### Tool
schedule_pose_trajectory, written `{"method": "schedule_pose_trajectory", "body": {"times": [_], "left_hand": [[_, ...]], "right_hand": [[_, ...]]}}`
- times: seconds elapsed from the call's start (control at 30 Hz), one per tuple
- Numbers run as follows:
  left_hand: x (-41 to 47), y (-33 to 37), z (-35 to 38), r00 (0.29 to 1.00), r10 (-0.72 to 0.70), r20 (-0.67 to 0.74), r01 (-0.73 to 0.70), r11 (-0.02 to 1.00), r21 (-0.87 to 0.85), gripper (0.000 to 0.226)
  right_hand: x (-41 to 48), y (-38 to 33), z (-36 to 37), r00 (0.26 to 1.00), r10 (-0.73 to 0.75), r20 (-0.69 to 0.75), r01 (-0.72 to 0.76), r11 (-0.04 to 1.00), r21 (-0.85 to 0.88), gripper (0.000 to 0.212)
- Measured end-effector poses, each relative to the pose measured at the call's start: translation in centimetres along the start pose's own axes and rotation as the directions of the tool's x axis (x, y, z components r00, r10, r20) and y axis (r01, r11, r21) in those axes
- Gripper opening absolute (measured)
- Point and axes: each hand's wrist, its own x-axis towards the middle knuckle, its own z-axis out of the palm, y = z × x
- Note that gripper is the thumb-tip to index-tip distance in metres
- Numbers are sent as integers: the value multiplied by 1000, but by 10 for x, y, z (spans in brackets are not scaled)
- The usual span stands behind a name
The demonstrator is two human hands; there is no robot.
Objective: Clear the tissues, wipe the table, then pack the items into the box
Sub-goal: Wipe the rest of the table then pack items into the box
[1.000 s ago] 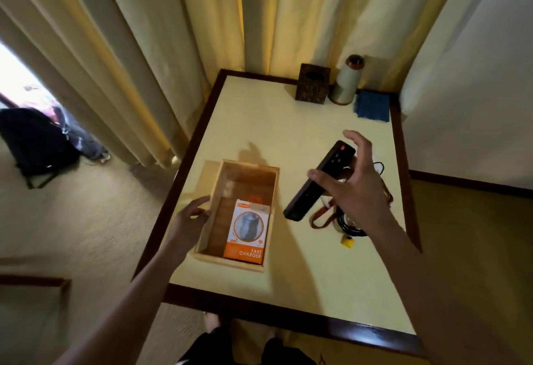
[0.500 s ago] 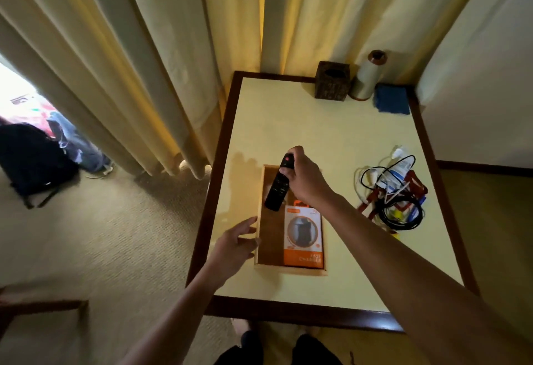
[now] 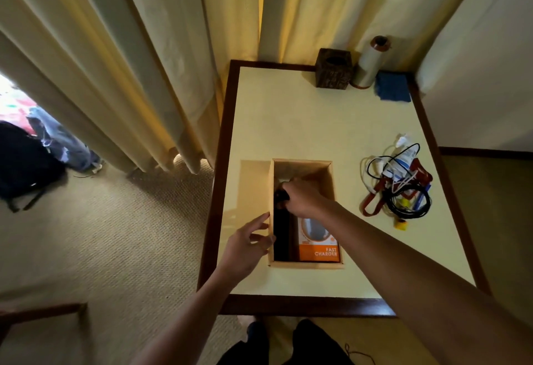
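Note:
An open wooden box (image 3: 336, 191) sits near the front of the cream table (image 3: 302, 128). Inside it lies an orange and white charger pack (image 3: 318, 242) on the right. A black remote (image 3: 281, 234) stands along the box's left inner wall. My right hand (image 3: 302, 200) reaches into the box and grips the remote's far end. My left hand (image 3: 248, 245) rests with straight fingers against the box's left outer wall. A tangle of cables, a small bottle and red straps (image 3: 399, 185) lies on the table to the right of the box.
At the table's far edge stand a dark tissue holder (image 3: 333, 68), a pale roll (image 3: 370, 63) and a folded blue cloth (image 3: 393, 87). Curtains hang left and behind. A white wall is on the right. A black bag (image 3: 23, 162) lies on the carpet.
My right hand carried the remote from the table's right side over to the box and lowered it inside along the left wall. My left hand stayed by the box's left side.

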Motion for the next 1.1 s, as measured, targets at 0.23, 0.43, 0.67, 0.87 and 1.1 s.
{"method": "schedule_pose_trajectory", "body": {"times": [0.23, 0.43, 0.67, 0.87, 1.1], "left_hand": [[4, -4, -1, 1000, 10, 5, -10, 1000, 12, 60], [7, -8, -2, 1000, 0, 20, -1, 1000, 8, 61], [9, -11, -3, 999, 3, 34, -5, 999, 36, 61], [13, -14, -2, 1000, 11, 25, -11, 1000, 8, 56], [12, -16, -3, 1000, 8, 16, -8, 999, 32, 59]], "right_hand": [[6, -5, -2, 999, 20, 35, -18, 998, -58, 22], [15, -7, -3, 986, 100, 133, -83, 988, -131, 10], [23, -10, -2, 989, 133, 72, -119, 978, -173, 11], [36, -20, 5, 990, 125, 65, -93, 928, -361, 28], [37, -11, -7, 958, 216, 188, -162, 950, -268, 30]]}}
